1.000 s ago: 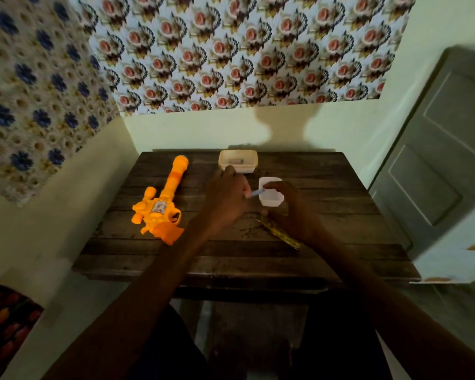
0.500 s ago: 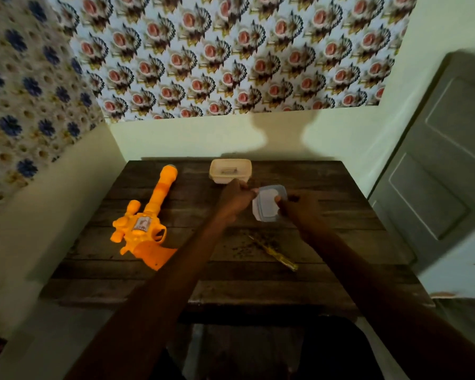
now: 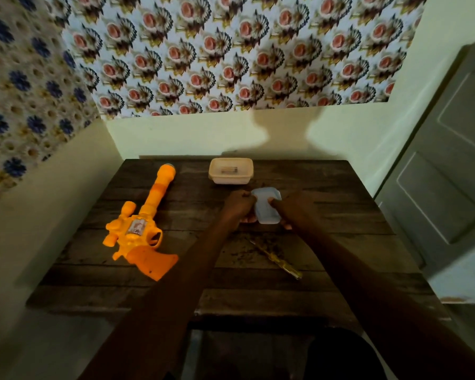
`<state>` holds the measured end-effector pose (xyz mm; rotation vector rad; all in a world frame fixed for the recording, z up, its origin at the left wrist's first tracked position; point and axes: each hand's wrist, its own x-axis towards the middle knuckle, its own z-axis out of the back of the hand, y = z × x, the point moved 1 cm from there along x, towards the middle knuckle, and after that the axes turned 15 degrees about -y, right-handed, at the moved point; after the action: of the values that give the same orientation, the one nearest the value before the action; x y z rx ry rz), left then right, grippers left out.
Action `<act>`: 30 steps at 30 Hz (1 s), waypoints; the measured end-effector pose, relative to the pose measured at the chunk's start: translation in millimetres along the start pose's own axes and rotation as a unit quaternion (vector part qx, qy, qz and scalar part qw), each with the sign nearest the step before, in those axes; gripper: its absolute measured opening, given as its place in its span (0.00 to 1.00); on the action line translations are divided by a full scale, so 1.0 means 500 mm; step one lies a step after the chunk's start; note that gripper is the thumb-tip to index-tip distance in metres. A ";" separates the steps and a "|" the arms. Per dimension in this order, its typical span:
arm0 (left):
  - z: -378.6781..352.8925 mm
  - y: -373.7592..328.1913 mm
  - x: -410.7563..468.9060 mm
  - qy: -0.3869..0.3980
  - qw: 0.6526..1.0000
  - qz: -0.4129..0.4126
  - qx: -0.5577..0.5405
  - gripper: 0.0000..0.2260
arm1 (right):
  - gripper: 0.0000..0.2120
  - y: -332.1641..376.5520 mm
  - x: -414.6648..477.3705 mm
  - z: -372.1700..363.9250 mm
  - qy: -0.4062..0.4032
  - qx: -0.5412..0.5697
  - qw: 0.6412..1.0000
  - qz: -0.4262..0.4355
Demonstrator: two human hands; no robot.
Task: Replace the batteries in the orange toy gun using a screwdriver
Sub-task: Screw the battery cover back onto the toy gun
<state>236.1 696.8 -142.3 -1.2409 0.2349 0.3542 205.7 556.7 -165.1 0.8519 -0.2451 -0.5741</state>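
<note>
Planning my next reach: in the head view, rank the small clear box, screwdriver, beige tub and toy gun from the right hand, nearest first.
1. Small clear box, gripped by the right hand.
2. Screwdriver, nearer the person, and beige tub, toward the wall: too close to call.
3. Toy gun, far left.

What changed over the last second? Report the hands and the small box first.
The small box, open-topped on the table before, is now tipped up with its flat pale face toward the camera. The left hand and right hand both grip its sides. The orange toy gun, screwdriver and beige tub lie where they were.
</note>
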 end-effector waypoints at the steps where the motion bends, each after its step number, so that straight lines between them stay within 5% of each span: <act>1: 0.001 0.001 -0.001 0.004 1.000 0.012 -0.008 0.14 | 0.25 -0.003 0.000 -0.002 0.009 0.013 1.000 -0.009; 12: -0.014 -0.020 -0.007 0.003 1.000 0.008 0.002 0.14 | 0.26 -0.001 -0.013 -0.006 0.060 0.216 0.959 -0.175; 16: -0.009 -0.033 -0.041 -0.005 0.998 0.030 -0.058 0.16 | 0.25 0.022 -0.035 0.017 -0.017 0.205 0.972 -0.116; 21: 0.009 -0.011 -0.132 0.011 0.994 -0.014 -0.107 0.08 | 0.25 0.026 -0.079 0.071 -0.136 0.286 0.944 -0.095; 25: 0.025 -0.031 -0.192 -0.037 0.991 -0.120 -0.050 0.24 | 0.20 0.034 -0.124 0.128 -0.207 0.221 0.951 0.071; 30: 0.023 -0.054 -0.266 -0.107 0.969 -0.218 0.036 0.24 | 0.19 0.060 -0.175 0.151 -0.229 0.200 0.945 0.126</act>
<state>123.9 682.4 -66.7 -1.1371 -0.2093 0.0953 112.8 573.7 -91.9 1.0498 -0.9066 -0.4820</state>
